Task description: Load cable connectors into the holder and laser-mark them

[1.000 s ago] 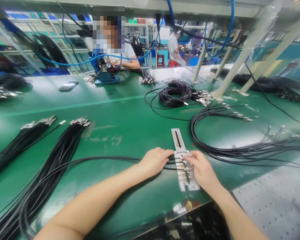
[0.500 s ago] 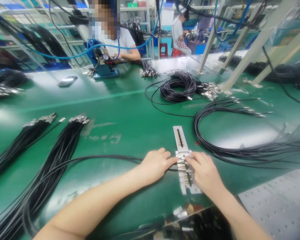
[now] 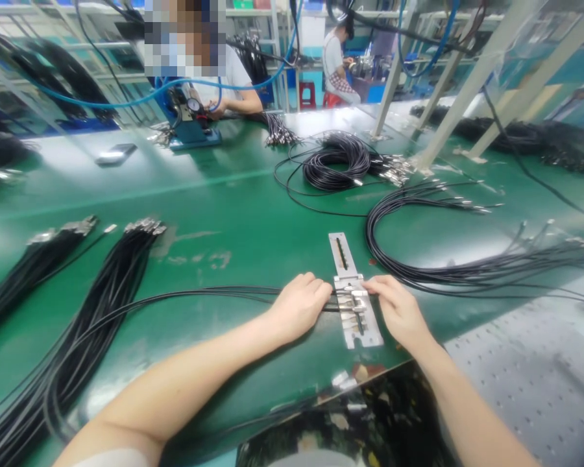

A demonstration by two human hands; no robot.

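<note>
My left hand is closed over several thin black cables just left of a flat metal fixture. Past its fingers the cables run onto the fixture, where silver connector ends lie across the slots. At the upper right edge of the fixture is my right hand, thumb and forefinger pinched together. Whatever is between those fingertips is too small to make out. The fixture's hinged slotted plate is folded open, away from me.
Cable bundles lie at the left, coiled cables and a looped bunch beyond and right of the fixture. Across the green table a person sits at a blue press. A perforated grey surface is at lower right.
My right hand has drawn back from the middle of the fixture to its right edge, uncovering the connector ends. My left hand stays on the cables. The whole view has shifted slightly.
</note>
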